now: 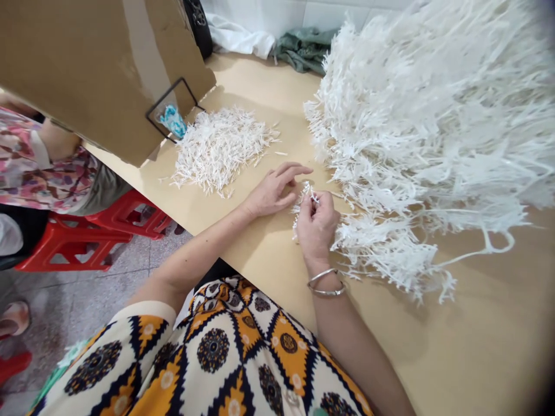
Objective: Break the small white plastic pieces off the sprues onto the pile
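My right hand (319,222), with a silver bangle at its wrist, pinches a small clump of white strands (309,189) that pokes out above the thumb and forefinger. Just left of it, my left hand (276,189) hovers low over the tabletop, fingers spread and slightly curled, with nothing visible in them. More white bits show behind the right hand, partly hidden by it. To the right rises a large tangled heap of white stringy strands (433,127), its near edge reaching my right hand. Beyond my left hand lies a smaller pile of short white pieces (221,144).
A large cardboard box (99,63) stands at the left, beside a black wire frame (176,86) and a blue-and-white bundle (173,120). Green cloth (303,47) lies against the wall. Another person in a floral top (52,167) sits left, near red stools (78,242).
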{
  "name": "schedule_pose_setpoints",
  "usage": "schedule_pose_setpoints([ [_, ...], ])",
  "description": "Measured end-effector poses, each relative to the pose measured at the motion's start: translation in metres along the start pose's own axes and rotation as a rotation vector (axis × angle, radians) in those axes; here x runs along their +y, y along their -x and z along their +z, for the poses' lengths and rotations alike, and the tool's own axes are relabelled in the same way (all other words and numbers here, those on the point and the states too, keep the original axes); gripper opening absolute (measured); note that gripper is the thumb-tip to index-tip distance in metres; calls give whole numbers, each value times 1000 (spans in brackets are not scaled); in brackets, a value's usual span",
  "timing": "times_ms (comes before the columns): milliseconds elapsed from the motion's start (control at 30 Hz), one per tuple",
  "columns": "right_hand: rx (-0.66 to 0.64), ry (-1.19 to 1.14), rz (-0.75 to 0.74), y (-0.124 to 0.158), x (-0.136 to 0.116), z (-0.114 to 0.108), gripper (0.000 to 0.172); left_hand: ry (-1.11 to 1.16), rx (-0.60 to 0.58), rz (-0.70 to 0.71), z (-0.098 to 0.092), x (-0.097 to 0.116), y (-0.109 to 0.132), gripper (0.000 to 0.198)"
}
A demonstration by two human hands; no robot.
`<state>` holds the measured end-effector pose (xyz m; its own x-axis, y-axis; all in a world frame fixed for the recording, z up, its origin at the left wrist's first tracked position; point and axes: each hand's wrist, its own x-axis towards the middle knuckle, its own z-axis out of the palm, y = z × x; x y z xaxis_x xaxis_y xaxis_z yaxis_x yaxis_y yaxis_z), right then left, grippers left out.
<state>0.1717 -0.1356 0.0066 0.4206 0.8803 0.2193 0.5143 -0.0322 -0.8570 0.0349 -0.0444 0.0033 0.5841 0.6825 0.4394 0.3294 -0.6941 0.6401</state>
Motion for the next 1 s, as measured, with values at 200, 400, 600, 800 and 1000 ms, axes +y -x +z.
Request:
schedule_pose_setpoints([
  [200, -28, 79, 6, 1, -2, -1, 14, -109, -33, -54, -1, 0, 0, 27],
  [400, -96, 189, -54, -1, 2, 2, 13, -349, -28, -201, 1, 7, -1, 19],
  [600, -136, 157, -72, -4, 7, 4, 11, -532, -42, -275, 11, 4, 3, 27],
  [800, -189, 56, -88, -9, 9, 2, 18, -503, -21, -294, 16, 0, 6, 26],
  [1000, -245, -34, -74, 2, 10, -3, 19, -327, 171, -403, 22, -17, 1, 21],
])
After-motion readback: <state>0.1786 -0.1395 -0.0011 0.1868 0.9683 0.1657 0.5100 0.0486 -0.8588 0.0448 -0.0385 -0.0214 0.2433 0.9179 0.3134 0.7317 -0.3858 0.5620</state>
